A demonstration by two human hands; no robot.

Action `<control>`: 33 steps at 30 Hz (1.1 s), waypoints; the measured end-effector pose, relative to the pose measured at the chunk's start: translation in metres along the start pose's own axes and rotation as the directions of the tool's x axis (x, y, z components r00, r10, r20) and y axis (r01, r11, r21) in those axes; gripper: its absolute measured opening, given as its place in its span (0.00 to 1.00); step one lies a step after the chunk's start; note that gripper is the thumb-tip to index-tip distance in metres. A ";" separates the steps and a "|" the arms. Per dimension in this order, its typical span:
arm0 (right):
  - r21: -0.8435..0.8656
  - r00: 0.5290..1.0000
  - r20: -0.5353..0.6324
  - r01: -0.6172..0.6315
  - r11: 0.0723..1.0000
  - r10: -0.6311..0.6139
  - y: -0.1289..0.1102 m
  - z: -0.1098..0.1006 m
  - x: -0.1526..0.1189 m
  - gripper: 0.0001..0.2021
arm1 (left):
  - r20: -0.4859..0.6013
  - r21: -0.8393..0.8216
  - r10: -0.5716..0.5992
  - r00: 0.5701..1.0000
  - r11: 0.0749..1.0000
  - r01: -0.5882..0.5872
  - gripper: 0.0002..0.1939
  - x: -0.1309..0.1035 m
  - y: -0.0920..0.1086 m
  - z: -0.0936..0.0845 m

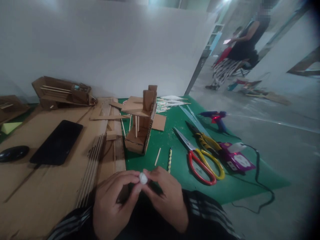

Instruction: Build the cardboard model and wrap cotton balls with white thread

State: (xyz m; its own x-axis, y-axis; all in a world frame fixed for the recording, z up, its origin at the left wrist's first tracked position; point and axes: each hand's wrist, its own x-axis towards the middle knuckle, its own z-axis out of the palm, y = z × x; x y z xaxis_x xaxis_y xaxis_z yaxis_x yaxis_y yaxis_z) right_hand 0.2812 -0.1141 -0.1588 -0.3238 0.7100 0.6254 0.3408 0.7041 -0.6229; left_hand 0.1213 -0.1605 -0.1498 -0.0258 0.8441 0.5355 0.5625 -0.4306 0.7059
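A small white rounded piece with faint lines, perhaps wound thread, is pinched between the fingertips of both hands near the table's front edge. My left hand grips it from the left and my right hand from the right. Just beyond my fingers lie a short wooden stick and a patterned straw-like stick. Farther back stands a cardboard model with upright sticks inside it. Scissors with one red and one yellow handle rest to the right of my hands.
Pliers, a purple power strip with a cable and a glue gun lie at right. White-wrapped sticks sit at the back. Leftward are a phone, a mouse and a cardboard box. A person stands beyond.
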 end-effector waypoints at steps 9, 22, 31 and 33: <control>-0.013 1.000 0.016 -0.006 1.000 0.006 0.001 0.000 -0.002 0.11 | 0.079 0.045 0.044 0.996 0.998 -0.048 0.09 0.007 0.003 -0.004; 0.648 0.782 0.225 -0.566 0.510 0.581 0.001 -0.007 0.010 0.14 | 0.007 0.084 -0.024 1.000 0.996 0.023 0.18 -0.014 -0.008 0.002; 0.869 0.717 0.442 -0.490 -0.060 0.539 0.013 -0.016 0.020 0.18 | 0.050 0.206 0.006 0.999 0.978 -0.016 0.14 -0.006 -0.007 0.003; 0.878 0.731 0.449 -0.467 -0.104 0.513 0.013 -0.016 0.021 0.18 | 0.063 0.216 0.008 0.998 0.976 -0.022 0.13 -0.006 -0.007 0.003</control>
State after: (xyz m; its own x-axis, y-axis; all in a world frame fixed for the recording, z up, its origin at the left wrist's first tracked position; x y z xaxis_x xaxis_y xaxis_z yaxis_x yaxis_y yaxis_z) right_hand 0.2930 -0.0901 -0.1463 -0.4584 0.8857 -0.0736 -0.6594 -0.3945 -0.6399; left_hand 0.1201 -0.1619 -0.1595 0.0311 0.8589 0.5111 0.7280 -0.3699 0.5772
